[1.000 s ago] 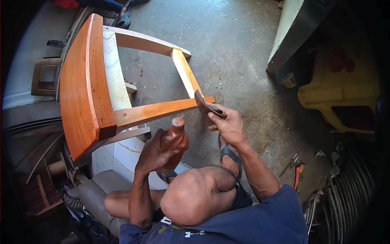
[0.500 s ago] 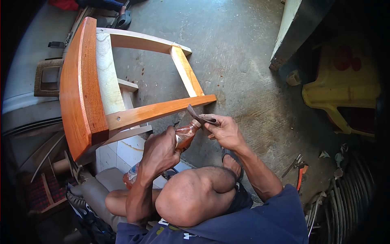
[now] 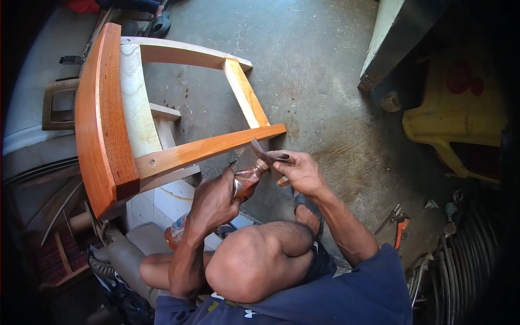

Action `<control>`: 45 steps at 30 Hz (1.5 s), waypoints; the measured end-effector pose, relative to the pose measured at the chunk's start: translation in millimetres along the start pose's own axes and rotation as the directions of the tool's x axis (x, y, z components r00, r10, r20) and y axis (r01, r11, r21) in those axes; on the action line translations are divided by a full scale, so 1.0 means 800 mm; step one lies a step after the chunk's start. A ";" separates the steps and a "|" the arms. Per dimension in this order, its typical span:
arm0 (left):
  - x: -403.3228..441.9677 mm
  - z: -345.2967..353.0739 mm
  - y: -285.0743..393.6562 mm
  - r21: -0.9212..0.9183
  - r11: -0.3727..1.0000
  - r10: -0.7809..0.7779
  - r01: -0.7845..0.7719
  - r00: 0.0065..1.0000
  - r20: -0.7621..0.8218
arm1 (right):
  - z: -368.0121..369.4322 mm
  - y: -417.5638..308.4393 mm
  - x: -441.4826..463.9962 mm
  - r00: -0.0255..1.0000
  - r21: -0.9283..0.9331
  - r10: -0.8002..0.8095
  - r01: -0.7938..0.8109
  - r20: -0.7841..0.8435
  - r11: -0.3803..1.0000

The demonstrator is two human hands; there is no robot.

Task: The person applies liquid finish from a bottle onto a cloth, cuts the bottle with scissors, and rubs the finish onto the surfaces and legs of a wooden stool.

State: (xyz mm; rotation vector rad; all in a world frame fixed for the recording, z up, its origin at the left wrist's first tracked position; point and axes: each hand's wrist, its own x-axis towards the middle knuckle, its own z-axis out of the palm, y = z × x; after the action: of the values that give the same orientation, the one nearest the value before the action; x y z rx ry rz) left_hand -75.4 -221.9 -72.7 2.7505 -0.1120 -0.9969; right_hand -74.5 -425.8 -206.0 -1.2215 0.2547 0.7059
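My left hand (image 3: 214,197) is wrapped round a small clear plastic bottle (image 3: 248,180) with reddish-brown liquid in it. The bottle tilts up to the right, its neck close against a dark, curled, folded piece of cloth or sandpaper (image 3: 265,155); I cannot tell which. That piece is pinched in my right hand (image 3: 303,173). A small wood-coloured bit (image 3: 283,181) shows below those fingers. Just beyond both hands stands a wooden furniture frame (image 3: 211,146), with orange-brown finish on some parts and pale bare wood on others.
Another bottle with a printed label (image 3: 176,230) lies by my left forearm. On the right are a yellow plastic stool (image 3: 441,130), an orange-handled tool (image 3: 401,233) and a coil of dark tubing (image 3: 468,265). A pale upright panel (image 3: 387,43) stands at the back.
The wooden frame appears slightly further left in view. The bottle and the dark piece keep almost the same place in my hands.
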 end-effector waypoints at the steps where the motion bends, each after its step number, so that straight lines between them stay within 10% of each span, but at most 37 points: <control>1: 0.000 0.001 -0.001 -0.002 1.000 -0.002 0.002 1.000 -0.001 | -0.001 0.001 0.001 1.000 -0.007 0.008 -0.007 0.014 1.000; 11: 0.001 0.042 -0.054 -0.149 0.984 0.069 -0.097 0.982 -0.178 | -0.003 -0.038 -0.003 0.989 0.432 -0.001 -0.064 0.148 0.900; 15: -0.005 0.075 -0.073 -0.662 0.742 -0.126 -0.105 0.948 -0.292 | 0.059 -0.114 -0.020 0.955 0.626 -0.178 -0.010 0.237 0.779; 18: -0.010 0.079 -0.066 -0.884 0.443 -0.144 -0.148 0.962 -0.233 | 0.111 -0.159 -0.025 0.909 0.418 -0.366 0.259 0.200 0.871; 20: -0.016 0.076 -0.072 -0.693 0.684 -0.105 -0.227 0.910 -0.402 | 0.147 -0.177 -0.034 0.840 0.124 -0.521 0.506 0.155 0.853; 25: -0.031 0.091 -0.092 -0.743 0.647 -0.185 -0.172 0.910 -0.371 | 0.187 -0.188 -0.058 0.752 -0.096 -0.657 0.659 0.055 0.746; 27: -0.032 0.097 -0.101 -0.750 0.635 -0.182 -0.184 0.908 -0.377 | 0.196 -0.170 -0.045 0.487 -0.233 -0.868 0.837 -0.099 0.496; 45: -0.035 0.094 -0.099 -0.748 0.645 -0.157 -0.156 0.931 -0.329 | 0.181 -0.117 -0.038 0.365 -0.557 -0.931 0.777 0.021 0.292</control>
State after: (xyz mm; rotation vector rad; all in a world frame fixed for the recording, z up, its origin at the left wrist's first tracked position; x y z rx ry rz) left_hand -145.4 -153.4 -129.2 2.0534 0.3123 -0.3476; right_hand -66.4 -319.0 -67.4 -1.7074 -0.3992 -0.4884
